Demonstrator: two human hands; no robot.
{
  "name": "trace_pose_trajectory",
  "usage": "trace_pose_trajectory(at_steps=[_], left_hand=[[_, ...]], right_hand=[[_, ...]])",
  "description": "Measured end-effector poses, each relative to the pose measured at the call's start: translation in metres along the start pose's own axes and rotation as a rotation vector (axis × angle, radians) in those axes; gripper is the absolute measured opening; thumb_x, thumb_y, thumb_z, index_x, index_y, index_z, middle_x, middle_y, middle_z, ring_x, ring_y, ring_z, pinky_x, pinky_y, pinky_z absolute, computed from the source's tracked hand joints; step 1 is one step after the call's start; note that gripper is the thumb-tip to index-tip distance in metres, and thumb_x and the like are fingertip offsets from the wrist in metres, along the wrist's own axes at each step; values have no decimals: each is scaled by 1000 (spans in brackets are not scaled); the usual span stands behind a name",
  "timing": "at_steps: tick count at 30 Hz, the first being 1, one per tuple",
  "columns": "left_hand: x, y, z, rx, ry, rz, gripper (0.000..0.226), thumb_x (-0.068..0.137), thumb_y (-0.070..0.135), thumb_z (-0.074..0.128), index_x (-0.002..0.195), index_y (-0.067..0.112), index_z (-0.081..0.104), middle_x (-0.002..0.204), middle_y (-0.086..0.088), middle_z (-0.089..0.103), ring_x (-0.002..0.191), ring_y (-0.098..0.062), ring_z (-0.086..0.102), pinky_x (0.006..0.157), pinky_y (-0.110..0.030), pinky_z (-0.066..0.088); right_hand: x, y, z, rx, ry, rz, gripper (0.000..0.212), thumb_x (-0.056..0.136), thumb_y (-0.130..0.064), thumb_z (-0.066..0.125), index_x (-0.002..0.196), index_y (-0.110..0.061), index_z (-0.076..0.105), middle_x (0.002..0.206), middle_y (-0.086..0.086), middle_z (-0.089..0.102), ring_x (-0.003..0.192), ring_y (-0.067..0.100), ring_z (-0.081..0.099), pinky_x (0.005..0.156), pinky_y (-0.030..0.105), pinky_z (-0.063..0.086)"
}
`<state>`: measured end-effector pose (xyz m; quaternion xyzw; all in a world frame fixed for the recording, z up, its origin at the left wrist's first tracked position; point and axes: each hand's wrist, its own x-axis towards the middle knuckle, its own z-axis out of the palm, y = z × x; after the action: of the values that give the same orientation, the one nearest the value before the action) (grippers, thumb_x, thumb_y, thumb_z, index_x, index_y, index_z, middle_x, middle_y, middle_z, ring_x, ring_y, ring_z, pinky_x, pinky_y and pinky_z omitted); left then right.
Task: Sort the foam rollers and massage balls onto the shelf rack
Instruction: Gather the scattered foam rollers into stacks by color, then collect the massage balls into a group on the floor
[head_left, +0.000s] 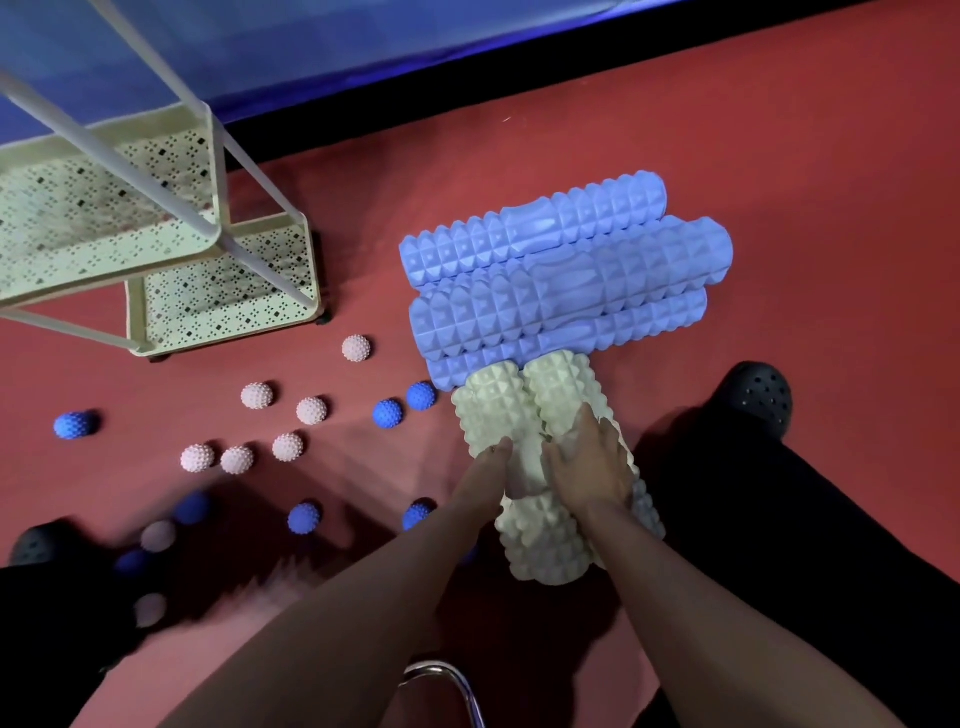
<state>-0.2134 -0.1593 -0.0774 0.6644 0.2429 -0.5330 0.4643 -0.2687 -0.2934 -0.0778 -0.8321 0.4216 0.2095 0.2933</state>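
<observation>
Cream foam rollers (524, 410) lie side by side on the red floor, pointing away from me. My left hand (491, 475) grips the left one from its side, fingers tucked into the gap. My right hand (589, 460) lies flat over the right one with straight fingers. Three blue foam rollers (566, 275) are stacked crosswise just beyond them. Pink spiky massage balls (288, 447) and blue spiky massage balls (387, 413) are scattered over the floor to the left. The cream shelf rack (218, 306) stands at the upper left, the tiers in view bare.
My black shoes show at right (763, 397) and lower left (39, 543). A chrome chair tube (457, 680) curves at the bottom centre. A dark baseboard with a blue wall (415, 31) runs along the far side of the floor.
</observation>
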Motion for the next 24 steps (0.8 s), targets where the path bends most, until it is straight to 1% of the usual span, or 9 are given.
trace_pose_trajectory(at_steps=[1, 3, 6, 8, 10, 12, 15, 18, 24], left_hand=[[-3, 2, -1, 9, -8, -1, 45, 103, 55, 37, 137, 27, 47, 130, 8, 52, 120, -20, 50, 99, -43, 45], [-13, 5, -2, 23, -32, 23, 36, 101, 55, 41, 125, 30, 52, 122, 5, 57, 112, -20, 53, 105, -48, 44], [-12, -1, -8, 49, -17, 128, 65, 80, 71, 54, 120, 20, 65, 119, -8, 70, 110, -28, 65, 107, -56, 45], [-17, -5, -17, 95, 14, 167, 75, 79, 72, 56, 129, 18, 62, 128, -4, 67, 118, -28, 64, 106, -49, 48], [-46, 2, -28, 205, 64, 209, 83, 78, 76, 50, 141, 23, 53, 139, 6, 58, 123, -21, 59, 107, -39, 46], [-77, 8, -44, 353, 109, 291, 76, 84, 72, 46, 144, 26, 50, 144, 4, 55, 126, -20, 56, 109, -36, 42], [-114, 4, -76, 591, 164, 405, 53, 103, 49, 42, 151, 26, 39, 153, 3, 44, 138, -23, 46, 113, -29, 31], [-145, -8, -117, 792, 256, 505, 55, 105, 45, 41, 153, 20, 36, 160, -5, 32, 144, -24, 37, 115, -30, 26], [-208, -36, -191, 866, 373, 592, 57, 104, 44, 42, 152, 15, 37, 158, -5, 34, 140, -26, 42, 116, -33, 29]], right_hand=[[-2, 0, -1, -5, 8, -7, 75, 91, -52, 54, 155, -28, 23, 159, 5, 29, 145, 27, 31, 114, 46, 30], [-11, -2, -3, -7, 11, -17, 72, 94, -52, 51, 156, -25, 24, 162, 6, 26, 148, 25, 26, 117, 44, 25], [-29, -14, -10, -15, 21, -80, 69, 98, -45, 49, 157, -20, 25, 164, 6, 22, 150, 24, 23, 120, 41, 24], [-44, -27, -17, -5, 32, -156, 64, 98, -39, 48, 156, -20, 28, 164, 6, 24, 149, 24, 25, 119, 40, 26], [-59, -39, -24, -34, 23, -250, 63, 99, -38, 48, 156, -20, 29, 164, 5, 25, 148, 23, 27, 120, 38, 26], [-74, -50, -31, -103, 13, -326, 61, 101, -41, 46, 157, -22, 28, 163, 3, 26, 147, 23, 29, 120, 37, 26], [-98, -69, -41, -185, -6, -403, 60, 103, -42, 43, 157, -23, 28, 162, 1, 29, 145, 23, 33, 119, 38, 28], [-131, -94, -47, -227, 14, -480, 56, 103, -40, 44, 154, -22, 33, 158, 0, 37, 141, 25, 39, 116, 37, 31], [-203, -147, -41, -253, 51, -631, 52, 101, -39, 47, 149, -23, 40, 151, -3, 46, 134, 24, 46, 111, 36, 36]])
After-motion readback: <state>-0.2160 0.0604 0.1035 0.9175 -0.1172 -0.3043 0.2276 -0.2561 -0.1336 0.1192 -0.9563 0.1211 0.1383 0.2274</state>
